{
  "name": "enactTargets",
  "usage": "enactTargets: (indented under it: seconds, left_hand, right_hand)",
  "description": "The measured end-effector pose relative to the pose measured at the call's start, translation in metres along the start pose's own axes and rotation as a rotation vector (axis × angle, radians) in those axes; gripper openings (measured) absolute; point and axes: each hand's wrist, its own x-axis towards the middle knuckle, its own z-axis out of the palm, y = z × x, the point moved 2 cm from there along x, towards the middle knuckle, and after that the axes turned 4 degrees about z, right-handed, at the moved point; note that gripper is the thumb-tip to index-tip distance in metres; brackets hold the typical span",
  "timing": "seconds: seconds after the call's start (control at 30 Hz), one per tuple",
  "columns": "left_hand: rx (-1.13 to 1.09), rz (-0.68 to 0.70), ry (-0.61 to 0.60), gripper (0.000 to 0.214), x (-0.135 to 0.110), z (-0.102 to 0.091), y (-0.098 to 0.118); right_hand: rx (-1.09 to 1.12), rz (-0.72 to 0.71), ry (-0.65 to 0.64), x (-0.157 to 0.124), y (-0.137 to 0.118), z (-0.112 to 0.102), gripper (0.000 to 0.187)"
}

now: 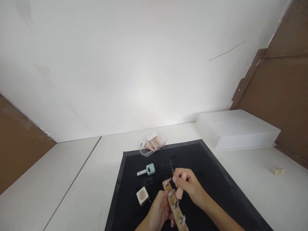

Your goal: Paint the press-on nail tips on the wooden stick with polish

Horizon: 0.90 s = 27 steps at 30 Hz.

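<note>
My left hand (158, 210) grips a narrow wooden strip (178, 213) from its left side. Several glossy nail tips (183, 220) stand out along the strip's length. In my right hand (190, 186) is a pink-handled nail polish brush (180, 192), pinched between thumb and fingers and slanting down. Its dark lower end meets or hovers just over one of the middle nail tips; contact cannot be made out. Left of my hands sits a small white cube-shaped bottle (142, 195) with a round tan patch. Farther back lies a teal nail polish bottle (150, 169) with a pale, long cap.
A black mat (130, 160) covers the work area on a white table (81, 192). At its back edge, a clear tray (146, 153) holds three white bottles with pink caps. A translucent bin (238, 128) stands back right, and small beige rings (278, 171) lie farther right.
</note>
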Motion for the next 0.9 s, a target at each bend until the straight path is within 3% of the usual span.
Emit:
enactTargets:
  seconds: [0.57,0.9]
  left_hand:
    - [0.01,0.011,0.016,0.035,-0.003,0.002,0.004]
    - [0.024,-0.04,0.042,0.034,-0.002,0.003,0.005]
  right_hand:
    - [-0.017,-0.031,0.111,0.003,0.008,-0.004,0.032]
    - [0.002,-0.091,0.023,0.002,0.003,-0.003,0.033]
